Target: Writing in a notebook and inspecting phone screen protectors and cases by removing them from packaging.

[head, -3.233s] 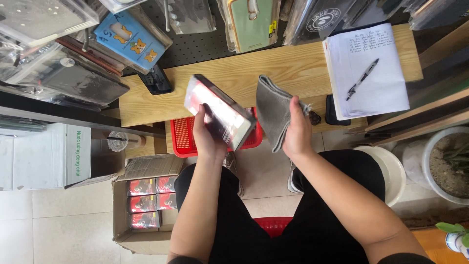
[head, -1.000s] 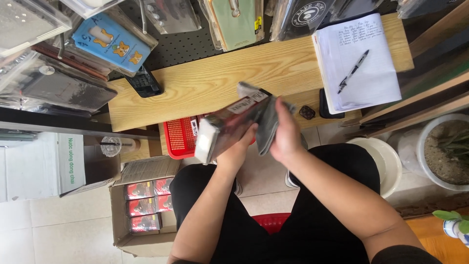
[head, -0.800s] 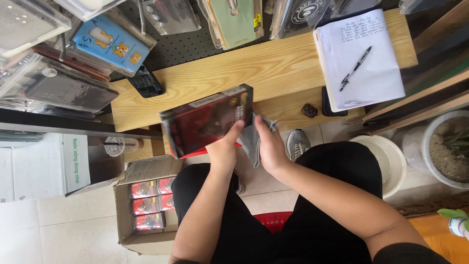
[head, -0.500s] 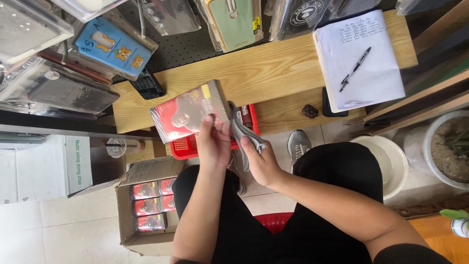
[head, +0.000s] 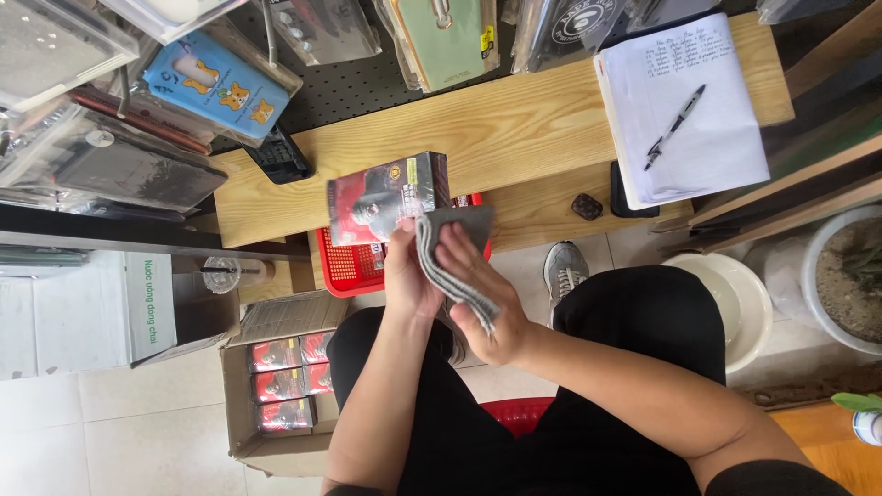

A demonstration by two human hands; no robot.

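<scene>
My left hand [head: 404, 276] grips the lower edge of a flat red and black product box [head: 386, 195], held above my lap in front of the wooden shelf [head: 514, 129]. My right hand [head: 478, 285] holds a folded grey cloth [head: 450, 250] pressed against the right end of the box. The cloth drapes over my right palm and hides that corner of the box. A red plastic basket [head: 344, 271] sits just below the box, partly hidden by both hands.
An open cardboard carton [head: 276, 377] with several similar red boxes stands on the floor at lower left. A notebook with a pen [head: 675, 115] lies on the shelf's right end. Packaged phone cases [head: 220, 83] hang above. A white bucket [head: 735, 303] and plant pot [head: 850, 276] stand right.
I have turned the box from its shiny side to its printed face. My right hand has brought the grey cloth from beside the box onto its right end.
</scene>
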